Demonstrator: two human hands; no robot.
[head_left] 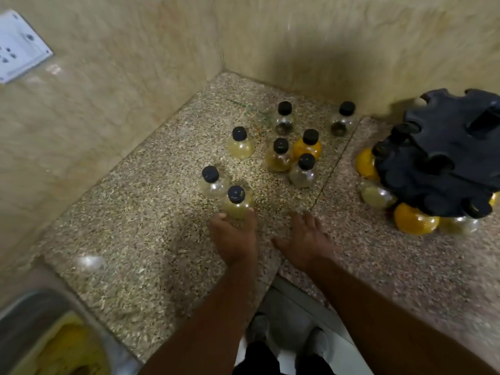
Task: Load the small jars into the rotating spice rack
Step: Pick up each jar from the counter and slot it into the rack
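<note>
A speckled stone counter fills a corner between two beige marble walls, and a white socket plate sits on the wall at the upper left of the frame. At the lower left there is the rim of a steel sink with something yellow inside it.

In the middle of the frame stand eight small round jars with black caps. The left hand is closed around the nearest jar, which holds a pale yellow-green powder; the fingers wrap its lower body, and the jar stands upright on the counter. Just behind it, touching or almost touching, is a nearly clear jar. A pale yellow jar stands alone further up. A cluster of three jars is to the right of centre (the fullest one is orange), and two darker jars stand near the back wall.

The right hand lies open and flat on the counter, fingers spread, holding nothing.

At the right edge of the frame is the black spice rack. Several jars already sit in its lower ring, among them two orange ones.
</note>
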